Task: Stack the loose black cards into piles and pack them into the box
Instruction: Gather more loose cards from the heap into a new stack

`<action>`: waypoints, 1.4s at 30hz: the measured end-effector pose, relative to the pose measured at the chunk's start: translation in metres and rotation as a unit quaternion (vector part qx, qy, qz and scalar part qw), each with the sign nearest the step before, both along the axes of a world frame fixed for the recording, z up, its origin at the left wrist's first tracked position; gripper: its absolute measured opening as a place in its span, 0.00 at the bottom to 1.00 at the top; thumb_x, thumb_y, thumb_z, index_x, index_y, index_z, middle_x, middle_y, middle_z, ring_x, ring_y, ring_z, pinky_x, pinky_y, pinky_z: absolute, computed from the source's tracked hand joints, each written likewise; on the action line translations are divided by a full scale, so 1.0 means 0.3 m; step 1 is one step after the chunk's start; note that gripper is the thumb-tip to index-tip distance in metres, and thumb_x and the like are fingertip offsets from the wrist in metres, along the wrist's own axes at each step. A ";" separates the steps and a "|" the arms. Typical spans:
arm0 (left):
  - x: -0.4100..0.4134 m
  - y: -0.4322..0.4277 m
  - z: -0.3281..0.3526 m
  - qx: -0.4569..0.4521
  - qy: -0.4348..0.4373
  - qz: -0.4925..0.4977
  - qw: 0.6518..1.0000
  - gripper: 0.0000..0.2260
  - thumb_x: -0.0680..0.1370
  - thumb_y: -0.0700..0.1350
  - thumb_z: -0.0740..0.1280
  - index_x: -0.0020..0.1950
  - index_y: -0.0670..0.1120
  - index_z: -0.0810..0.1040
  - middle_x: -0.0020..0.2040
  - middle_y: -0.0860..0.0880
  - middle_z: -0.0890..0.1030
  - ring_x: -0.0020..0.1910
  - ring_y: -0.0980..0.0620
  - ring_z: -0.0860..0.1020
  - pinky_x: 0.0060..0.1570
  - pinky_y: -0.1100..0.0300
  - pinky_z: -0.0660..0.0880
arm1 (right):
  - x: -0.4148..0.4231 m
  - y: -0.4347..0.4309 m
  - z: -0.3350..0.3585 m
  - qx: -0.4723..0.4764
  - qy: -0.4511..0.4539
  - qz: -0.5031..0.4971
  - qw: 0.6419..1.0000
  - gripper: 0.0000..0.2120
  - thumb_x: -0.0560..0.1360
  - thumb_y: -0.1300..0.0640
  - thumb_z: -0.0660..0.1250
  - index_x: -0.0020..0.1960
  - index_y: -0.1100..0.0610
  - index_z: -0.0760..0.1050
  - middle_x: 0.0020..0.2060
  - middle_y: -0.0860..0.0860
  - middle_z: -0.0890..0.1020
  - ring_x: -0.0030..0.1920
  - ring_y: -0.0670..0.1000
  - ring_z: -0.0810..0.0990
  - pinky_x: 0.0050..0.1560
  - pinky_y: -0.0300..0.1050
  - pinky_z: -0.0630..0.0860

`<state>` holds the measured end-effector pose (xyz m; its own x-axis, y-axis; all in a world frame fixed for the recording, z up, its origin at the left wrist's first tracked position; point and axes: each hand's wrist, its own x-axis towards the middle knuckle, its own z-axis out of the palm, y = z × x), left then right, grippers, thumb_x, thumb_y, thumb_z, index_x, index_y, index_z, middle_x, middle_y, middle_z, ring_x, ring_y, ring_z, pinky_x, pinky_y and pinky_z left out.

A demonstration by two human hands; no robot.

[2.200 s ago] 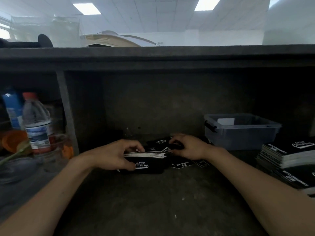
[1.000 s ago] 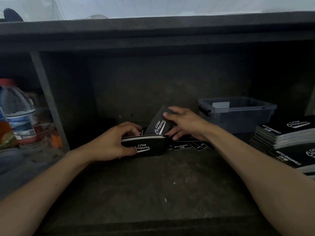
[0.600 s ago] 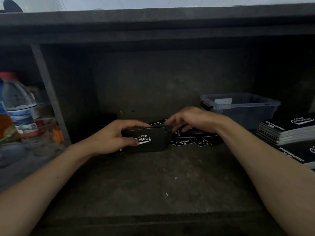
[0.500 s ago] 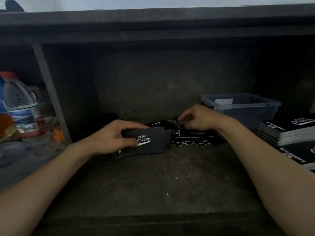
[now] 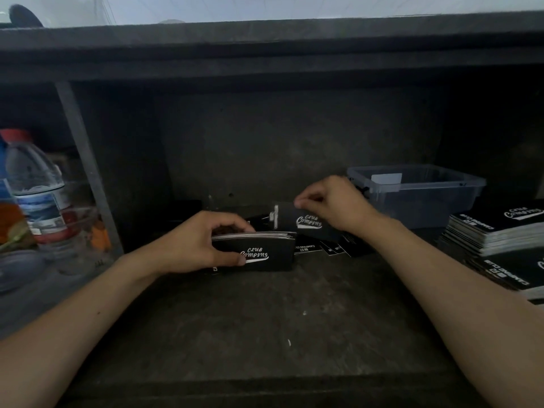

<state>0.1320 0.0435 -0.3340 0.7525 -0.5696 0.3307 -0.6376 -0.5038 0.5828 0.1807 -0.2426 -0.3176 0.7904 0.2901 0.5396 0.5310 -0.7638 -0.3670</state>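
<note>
Spanning the whole view, a dark shelf recess (image 5: 265, 319) carries every item, with a heavy dark slab (image 5: 265, 48) overhead and a grey upright (image 5: 85, 163) dividing off the left bay. In that left bay stands a clear water bottle (image 5: 38, 189) with a red cap, beside blurred orange items that cannot be identified. At the right rear sits a translucent grey plastic box (image 5: 424, 198), open at the top, with a pale label showing on its far wall. Just right of the box, finished piles of black cards (image 5: 494, 231) lie stacked, white lettering uppermost.

At centre, the left hand (image 5: 194, 245) grips a stack of black cards (image 5: 259, 254) stood on its long edge on the shelf, thumb on the near face, fingers over the top; white card edges show along the top, and the face reads "Club Camping". The right hand (image 5: 332, 204) pinches a single black card (image 5: 306, 223) between thumb and fingertips, held above and just behind the stack, logo facing the camera. Beneath that hand, loose black cards (image 5: 332, 247) lie scattered flat on the shelf, between the stack and the box, overlapping one another.
</note>
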 end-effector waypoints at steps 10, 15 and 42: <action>0.026 0.020 -0.018 0.018 -0.039 0.035 0.998 0.22 0.65 0.47 0.84 0.54 0.59 0.79 0.64 0.57 0.74 0.63 0.59 0.77 0.63 0.62 0.76 | -0.044 0.071 -0.003 0.151 0.100 0.126 0.975 0.04 0.72 0.59 0.75 0.47 0.56 0.85 0.38 0.48 0.86 0.38 0.40 0.82 0.45 0.35 0.78; 0.009 0.009 -0.008 -0.022 0.032 0.033 0.999 0.38 0.67 0.42 0.83 0.69 0.59 0.67 0.61 0.53 0.81 0.61 0.55 0.81 0.62 0.54 0.79 | -0.087 0.102 0.006 0.190 0.349 0.237 0.886 0.09 0.81 0.58 0.62 0.58 0.56 0.78 0.51 0.54 0.85 0.53 0.52 0.84 0.51 0.43 0.79; 0.008 0.024 -0.002 0.064 0.048 0.023 0.997 0.09 0.77 0.39 0.71 0.54 0.52 0.83 0.49 0.53 0.85 0.48 0.55 0.84 0.48 0.57 0.81 | 0.005 0.120 -0.052 0.095 0.287 -0.054 0.952 0.26 0.65 0.66 0.77 0.62 0.55 0.78 0.49 0.50 0.79 0.52 0.49 0.79 0.52 0.40 0.77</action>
